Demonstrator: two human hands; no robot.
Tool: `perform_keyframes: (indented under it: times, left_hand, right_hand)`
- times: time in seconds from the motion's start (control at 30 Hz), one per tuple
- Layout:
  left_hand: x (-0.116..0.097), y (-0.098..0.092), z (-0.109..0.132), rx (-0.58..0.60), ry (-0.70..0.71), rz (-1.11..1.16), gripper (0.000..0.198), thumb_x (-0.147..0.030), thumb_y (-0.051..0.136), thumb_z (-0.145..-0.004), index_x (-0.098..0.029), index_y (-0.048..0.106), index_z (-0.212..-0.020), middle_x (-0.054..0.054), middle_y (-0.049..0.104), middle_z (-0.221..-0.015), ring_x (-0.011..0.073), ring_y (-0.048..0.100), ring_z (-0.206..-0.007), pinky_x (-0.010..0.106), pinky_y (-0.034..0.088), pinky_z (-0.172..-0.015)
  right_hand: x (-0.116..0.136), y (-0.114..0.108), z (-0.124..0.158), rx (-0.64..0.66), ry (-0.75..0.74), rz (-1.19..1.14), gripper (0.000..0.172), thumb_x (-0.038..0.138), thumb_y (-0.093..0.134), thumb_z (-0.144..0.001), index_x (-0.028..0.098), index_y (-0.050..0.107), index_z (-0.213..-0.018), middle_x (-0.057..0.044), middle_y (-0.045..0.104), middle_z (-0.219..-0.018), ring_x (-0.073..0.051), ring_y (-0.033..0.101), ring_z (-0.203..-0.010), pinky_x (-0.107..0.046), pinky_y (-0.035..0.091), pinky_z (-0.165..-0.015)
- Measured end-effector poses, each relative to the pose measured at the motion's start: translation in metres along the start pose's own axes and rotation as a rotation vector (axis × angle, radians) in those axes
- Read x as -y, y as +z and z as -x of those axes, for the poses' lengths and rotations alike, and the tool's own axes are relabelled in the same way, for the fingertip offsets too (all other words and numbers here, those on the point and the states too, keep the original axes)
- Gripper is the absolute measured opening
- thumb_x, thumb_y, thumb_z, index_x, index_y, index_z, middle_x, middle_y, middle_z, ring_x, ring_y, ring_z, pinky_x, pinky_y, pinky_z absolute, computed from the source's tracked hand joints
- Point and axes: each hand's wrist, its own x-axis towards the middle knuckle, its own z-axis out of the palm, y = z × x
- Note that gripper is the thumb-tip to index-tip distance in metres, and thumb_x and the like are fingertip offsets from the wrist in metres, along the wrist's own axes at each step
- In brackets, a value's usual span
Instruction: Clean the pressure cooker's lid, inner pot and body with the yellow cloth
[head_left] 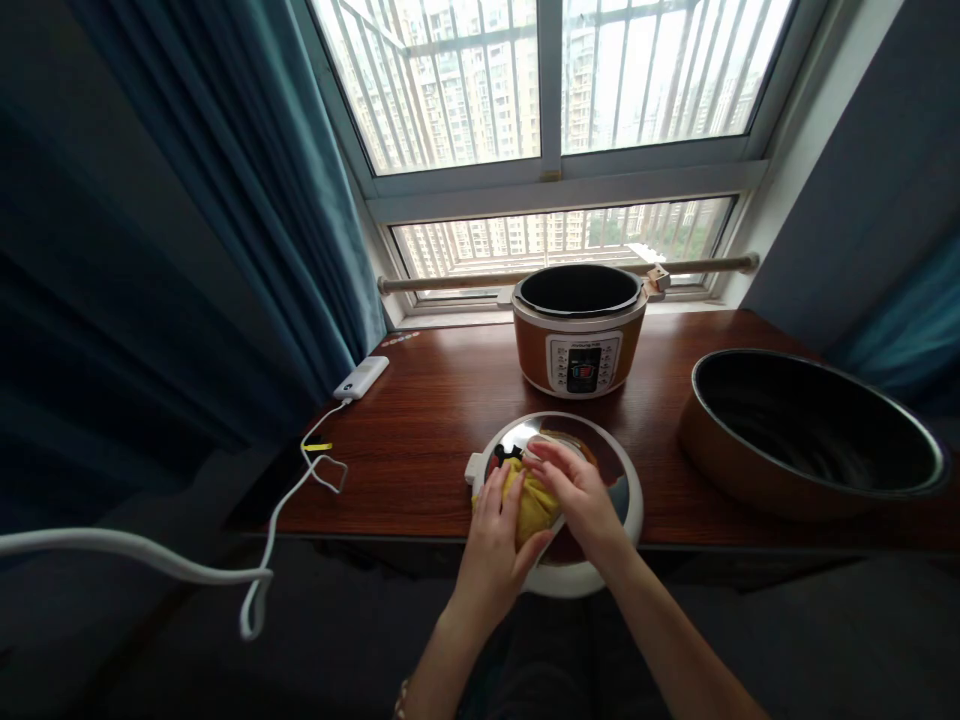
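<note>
At the front edge of the dark red wooden table [427,430], a person leans both bare hands over a round lid [634,490] with a white rim and a shiny, reflecting top. From where I stand, the lid sits between the two arms, its near part jutting past the table's edge. A yellow cloth [535,508] lies bunched on it, left of the middle. The left hand [492,535] holds this cloth, fingers laid side by side over the top and the thumb stretched along the near side. The right hand [583,497] comes in from the other side, fingers loosely bent and close together, right against the cloth; its thumb is hidden, so I cannot tell whether it grips any of it.

Just beyond the lid stands an orange-brown cooker [531,350], uncovered, its dark inside showing and a control panel [583,364] facing the person. Well to the right, a wide brown pot [724,470] with a black interior rests on the same table. Over on the left lies a white rectangular device [362,377], with a white cable [282,500] looping from it over the table's side. Blue curtains [262,160] hang beside the barred window [472,100].
</note>
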Motion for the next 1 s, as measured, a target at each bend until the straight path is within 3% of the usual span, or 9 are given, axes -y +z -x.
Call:
perform_keyframes:
  times: [0.1,0.2,0.47,0.67,0.73,0.87,1.0]
  left_hand:
    - [0.008,-0.005,-0.012,0.035,-0.035,-0.139,0.052,-0.042,0.049,-0.083,-0.019,0.042,-0.129,0.012,0.044,-0.130,0.0269,0.040,-0.121,0.043,0.033,-0.101]
    - [0.021,-0.010,-0.029,0.033,-0.097,-0.246,0.042,-0.039,0.045,-0.086,-0.020,0.049,-0.123,0.010,0.053,-0.114,0.0246,0.050,-0.105,0.040,0.040,-0.092]
    - [0.074,-0.007,-0.087,-0.001,-0.230,-0.438,0.038,-0.037,0.041,-0.088,-0.019,0.054,-0.119,0.010,0.054,-0.096,0.0221,0.054,-0.085,0.034,0.043,-0.079]
    - [0.059,0.007,-0.129,0.171,0.025,-0.315,0.036,-0.039,0.048,-0.085,-0.028,0.056,-0.118,0.007,0.054,-0.105,0.0194,0.053,-0.092,0.029,0.041,-0.082]
    - [0.056,0.010,-0.139,0.212,0.037,-0.318,0.036,-0.041,0.050,-0.084,-0.029,0.058,-0.117,0.006,0.054,-0.104,0.0193,0.054,-0.091,0.028,0.041,-0.081]
    - [0.064,0.003,-0.138,0.209,-0.073,-0.348,0.035,-0.041,0.046,-0.085,-0.027,0.060,-0.114,0.005,0.055,-0.095,0.0180,0.056,-0.083,0.027,0.042,-0.075]
    - [0.077,-0.018,-0.116,0.211,-0.138,-0.360,0.032,-0.039,0.044,-0.086,-0.025,0.062,-0.109,0.004,0.055,-0.087,0.0162,0.057,-0.076,0.026,0.041,-0.069]
  right_hand:
    - [-0.005,-0.024,-0.004,-0.067,-0.207,0.282,0.033,0.023,0.042,-0.086,0.015,0.058,-0.114,-0.011,0.059,-0.118,-0.022,0.053,-0.112,-0.040,0.040,-0.100]
    - [-0.016,-0.033,-0.006,-0.018,-0.319,0.526,0.041,0.023,0.045,-0.086,0.016,0.049,-0.127,-0.012,0.052,-0.127,-0.023,0.047,-0.120,-0.041,0.037,-0.103]
    - [-0.026,-0.030,-0.005,0.029,-0.377,0.690,0.041,0.022,0.044,-0.087,0.013,0.049,-0.126,-0.013,0.054,-0.125,-0.022,0.048,-0.118,-0.040,0.040,-0.102]
    - [-0.026,-0.028,-0.006,-0.003,-0.373,0.678,0.038,0.020,0.044,-0.087,0.016,0.052,-0.123,-0.011,0.056,-0.122,-0.022,0.050,-0.117,-0.041,0.041,-0.101]
    - [-0.026,-0.028,-0.006,-0.007,-0.364,0.666,0.037,0.020,0.044,-0.087,0.017,0.052,-0.123,-0.010,0.056,-0.122,-0.022,0.050,-0.116,-0.042,0.041,-0.100]
    - [-0.027,-0.027,-0.006,-0.011,-0.354,0.648,0.036,0.019,0.045,-0.086,0.015,0.054,-0.121,-0.011,0.057,-0.121,-0.022,0.051,-0.115,-0.041,0.041,-0.100]
    - [-0.029,-0.027,-0.007,-0.015,-0.355,0.631,0.037,0.018,0.046,-0.085,0.016,0.054,-0.121,-0.011,0.057,-0.121,-0.022,0.051,-0.114,-0.042,0.041,-0.100]
